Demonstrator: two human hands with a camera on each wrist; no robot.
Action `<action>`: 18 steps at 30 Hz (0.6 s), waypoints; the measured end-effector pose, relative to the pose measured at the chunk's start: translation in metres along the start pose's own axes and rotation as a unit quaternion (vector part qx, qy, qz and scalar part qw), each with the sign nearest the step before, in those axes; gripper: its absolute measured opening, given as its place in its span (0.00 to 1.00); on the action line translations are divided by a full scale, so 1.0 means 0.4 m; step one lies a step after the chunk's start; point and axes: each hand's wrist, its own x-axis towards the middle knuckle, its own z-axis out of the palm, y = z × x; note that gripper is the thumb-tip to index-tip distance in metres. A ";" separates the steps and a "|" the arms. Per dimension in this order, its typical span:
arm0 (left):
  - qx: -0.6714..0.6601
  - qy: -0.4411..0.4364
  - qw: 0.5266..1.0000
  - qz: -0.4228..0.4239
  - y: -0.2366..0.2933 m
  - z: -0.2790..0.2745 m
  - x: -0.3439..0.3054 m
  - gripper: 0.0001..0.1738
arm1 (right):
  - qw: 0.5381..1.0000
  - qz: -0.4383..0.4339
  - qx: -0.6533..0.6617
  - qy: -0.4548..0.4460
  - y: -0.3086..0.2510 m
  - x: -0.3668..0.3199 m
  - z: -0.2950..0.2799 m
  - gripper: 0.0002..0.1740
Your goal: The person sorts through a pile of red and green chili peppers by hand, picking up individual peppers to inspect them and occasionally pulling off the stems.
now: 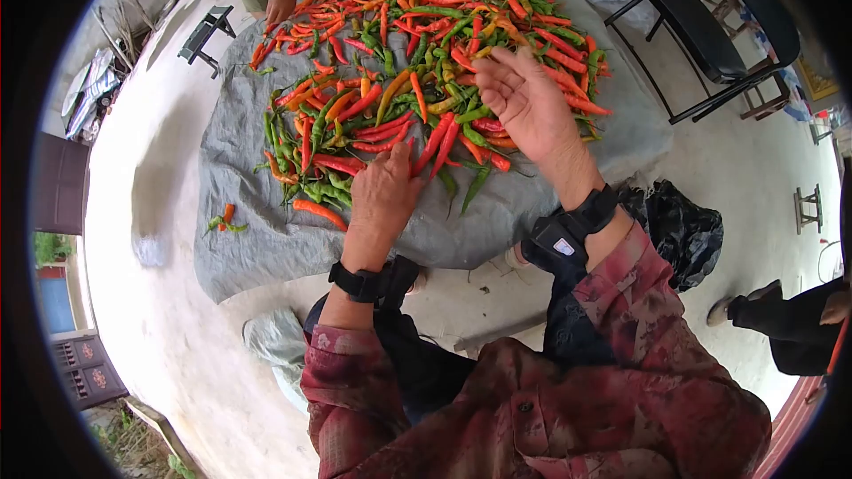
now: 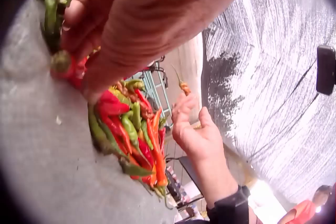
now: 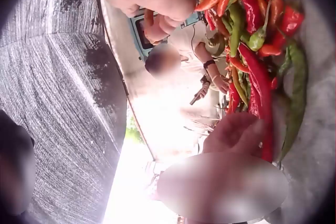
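Observation:
Red, orange and green chili peppers (image 1: 426,62) lie in a broad heap on a grey sheet (image 1: 257,253). At the heap's near edge, the left hand (image 1: 386,191) reaches down among red peppers. Its thumb and fingers pinch a red pepper (image 2: 79,74), whose stem end faces the left wrist camera. The right hand (image 1: 532,115) is raised over the heap's right part, palm up and fingers bent. In the left wrist view, a small orange pepper (image 2: 184,86) with a thin stem sticks up from the right hand's (image 2: 197,137) fingertips.
Another person's hand (image 1: 282,4) is at the heap's far left edge. A black chair (image 1: 701,31) stands at the right and a small stool (image 1: 207,38) at the left. A black plastic bag (image 1: 679,235) lies by the right forearm. A few pepper pieces (image 1: 228,215) lie apart at left.

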 end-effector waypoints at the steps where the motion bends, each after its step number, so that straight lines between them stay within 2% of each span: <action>1: 0.001 0.002 1.000 0.002 -0.002 -0.002 0.009 0.21 | 1.000 -0.003 0.000 -0.001 0.007 -0.008 0.003 0.19; 3: -0.006 -0.049 0.997 -0.052 -0.009 -0.007 0.017 0.21 | 0.964 0.092 -0.218 -0.123 0.029 -0.031 0.005 0.20; 4: -0.007 -0.055 0.997 -0.051 -0.009 -0.012 0.017 0.21 | 0.946 0.111 -0.278 -0.123 0.045 -0.039 0.016 0.20; 5: -0.083 -0.042 0.992 -0.089 -0.011 -0.023 0.025 0.19 | 0.947 0.109 -0.278 -0.121 0.057 -0.043 0.017 0.20; 6: -0.158 -0.026 0.979 -0.125 -0.009 -0.039 0.037 0.19 | 0.902 0.134 -0.381 -0.151 0.066 -0.045 0.023 0.19; 7: -0.156 -0.026 0.980 -0.122 -0.008 -0.051 0.044 0.19 | 0.845 0.157 -0.479 -0.177 0.072 -0.049 0.028 0.18; 8: -0.355 -0.016 0.919 -0.172 -0.007 -0.061 0.047 0.17 | 0.846 0.155 -0.478 -0.176 0.076 -0.057 0.030 0.18; 9: -0.537 -0.005 0.815 -0.216 -0.004 -0.068 0.050 0.16 | 0.824 0.175 -0.505 -0.190 0.070 -0.070 0.051 0.18; 10: -0.564 0.008 0.796 -0.218 0.009 -0.071 0.052 0.16 | 0.799 0.197 -0.530 -0.204 0.068 -0.075 0.063 0.19; 14: -0.596 0.011 0.782 -0.182 0.030 -0.044 0.056 0.15 | 0.809 0.163 -0.522 -0.213 0.078 -0.077 0.059 0.18; 18: -0.560 0.028 0.815 -0.145 0.034 -0.040 0.062 0.10 | 0.818 0.143 -0.523 -0.190 0.083 -0.067 0.049 0.16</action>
